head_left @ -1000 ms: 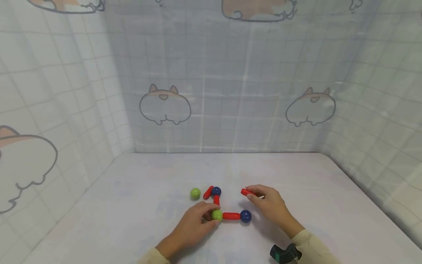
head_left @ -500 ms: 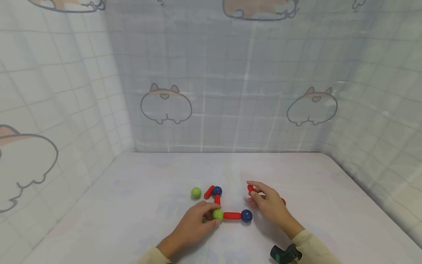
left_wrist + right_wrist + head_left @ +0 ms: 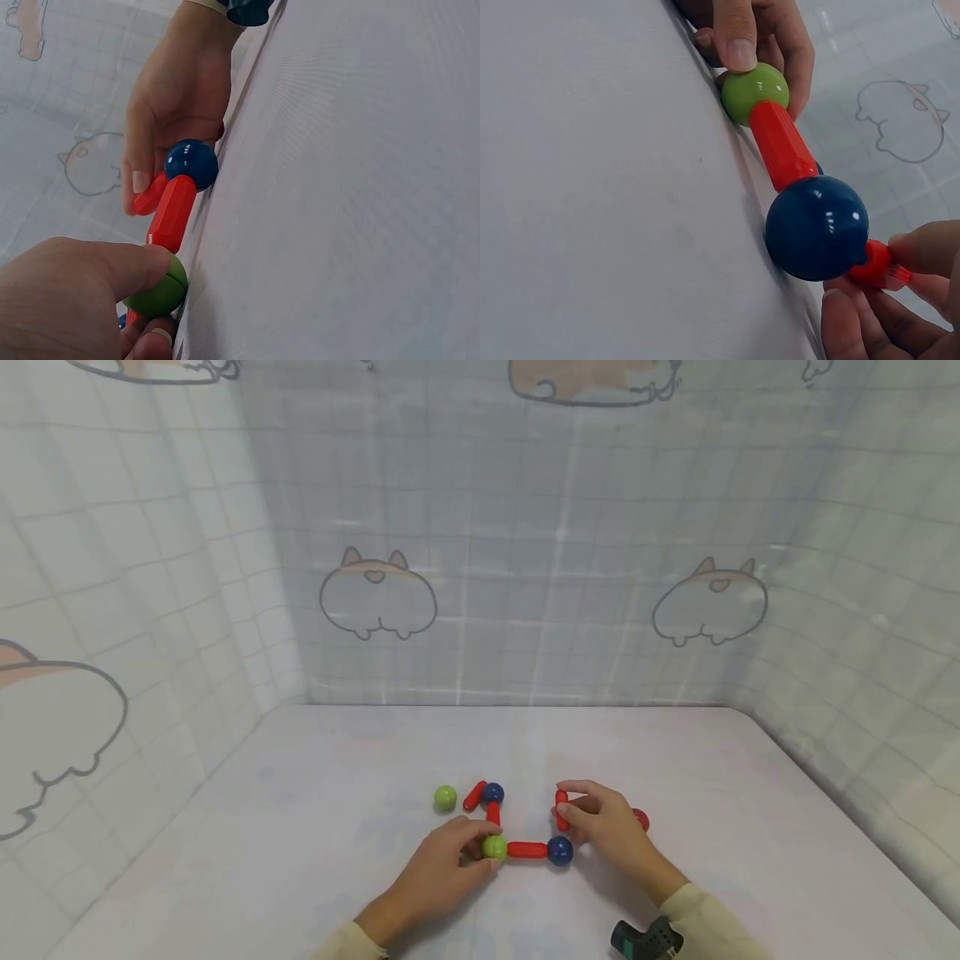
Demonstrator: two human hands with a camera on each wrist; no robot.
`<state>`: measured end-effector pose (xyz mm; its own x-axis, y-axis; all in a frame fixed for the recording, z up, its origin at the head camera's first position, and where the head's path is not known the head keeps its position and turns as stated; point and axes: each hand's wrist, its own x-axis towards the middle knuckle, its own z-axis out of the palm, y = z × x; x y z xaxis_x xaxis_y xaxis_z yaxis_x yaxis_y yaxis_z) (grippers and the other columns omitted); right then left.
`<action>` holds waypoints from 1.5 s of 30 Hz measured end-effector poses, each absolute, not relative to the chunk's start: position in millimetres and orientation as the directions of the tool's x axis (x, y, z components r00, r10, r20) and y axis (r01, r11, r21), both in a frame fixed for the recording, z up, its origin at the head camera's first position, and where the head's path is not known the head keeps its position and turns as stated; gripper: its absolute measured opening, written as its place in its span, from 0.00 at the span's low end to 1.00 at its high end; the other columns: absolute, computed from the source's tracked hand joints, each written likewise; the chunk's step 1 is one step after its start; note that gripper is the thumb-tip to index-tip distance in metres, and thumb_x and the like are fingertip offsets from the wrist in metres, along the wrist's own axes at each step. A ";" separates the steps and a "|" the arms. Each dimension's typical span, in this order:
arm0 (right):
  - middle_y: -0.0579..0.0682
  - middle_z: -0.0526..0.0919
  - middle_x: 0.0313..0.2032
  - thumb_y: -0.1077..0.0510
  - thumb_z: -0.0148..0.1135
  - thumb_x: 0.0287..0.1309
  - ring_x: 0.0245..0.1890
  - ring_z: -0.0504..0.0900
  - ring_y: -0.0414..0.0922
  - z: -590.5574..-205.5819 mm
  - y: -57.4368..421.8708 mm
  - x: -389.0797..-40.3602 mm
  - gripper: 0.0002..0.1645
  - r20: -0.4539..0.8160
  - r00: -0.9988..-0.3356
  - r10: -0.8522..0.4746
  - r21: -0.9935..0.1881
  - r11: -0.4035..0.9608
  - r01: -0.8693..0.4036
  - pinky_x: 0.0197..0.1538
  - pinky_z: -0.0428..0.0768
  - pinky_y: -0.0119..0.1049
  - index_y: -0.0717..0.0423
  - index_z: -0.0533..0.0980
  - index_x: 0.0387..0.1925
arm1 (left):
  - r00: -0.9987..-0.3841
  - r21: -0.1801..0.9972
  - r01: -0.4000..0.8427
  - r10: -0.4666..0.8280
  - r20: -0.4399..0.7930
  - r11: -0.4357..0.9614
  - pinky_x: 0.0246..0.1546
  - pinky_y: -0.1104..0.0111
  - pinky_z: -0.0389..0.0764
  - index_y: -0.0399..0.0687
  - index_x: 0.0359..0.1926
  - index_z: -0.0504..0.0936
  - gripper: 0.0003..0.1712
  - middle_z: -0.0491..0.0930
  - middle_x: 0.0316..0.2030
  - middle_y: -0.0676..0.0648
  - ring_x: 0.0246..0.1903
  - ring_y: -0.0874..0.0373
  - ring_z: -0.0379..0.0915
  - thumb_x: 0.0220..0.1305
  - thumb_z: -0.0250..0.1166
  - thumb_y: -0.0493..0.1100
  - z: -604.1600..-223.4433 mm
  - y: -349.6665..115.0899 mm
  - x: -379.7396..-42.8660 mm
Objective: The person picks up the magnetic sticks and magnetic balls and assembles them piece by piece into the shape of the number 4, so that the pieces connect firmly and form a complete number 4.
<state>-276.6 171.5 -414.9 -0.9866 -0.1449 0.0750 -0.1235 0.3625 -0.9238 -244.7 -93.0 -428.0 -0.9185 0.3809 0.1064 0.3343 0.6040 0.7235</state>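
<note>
You are gripping the green ball (image 3: 494,848) with your left hand (image 3: 444,867), its forefinger arching to the far side of the ball and its thumb pressing the near side, while your left forearm is slanting in from the ball's near left. Your right hand (image 3: 611,829) is holding a place to the right of the ball and slightly beyond it, its thumb and forefinger pinching a red rod (image 3: 562,797) and its other fingers bending beneath. Both your wrists are lying nearer to you than the ball, with pale sleeves (image 3: 716,931) covering the forearms behind them.
</note>
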 end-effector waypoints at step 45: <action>0.51 0.82 0.36 0.52 0.61 0.64 0.27 0.82 0.47 -413.7 175.2 -280.1 0.26 0.039 -0.962 -0.271 -0.895 0.418 -0.154 0.39 0.80 0.39 0.59 0.71 0.60 | -0.744 0.299 0.619 0.422 0.518 0.726 0.35 0.73 0.76 0.55 0.42 0.86 0.11 0.77 0.34 0.56 0.36 0.64 0.69 0.58 0.70 0.50 -404.2 -53.1 -241.5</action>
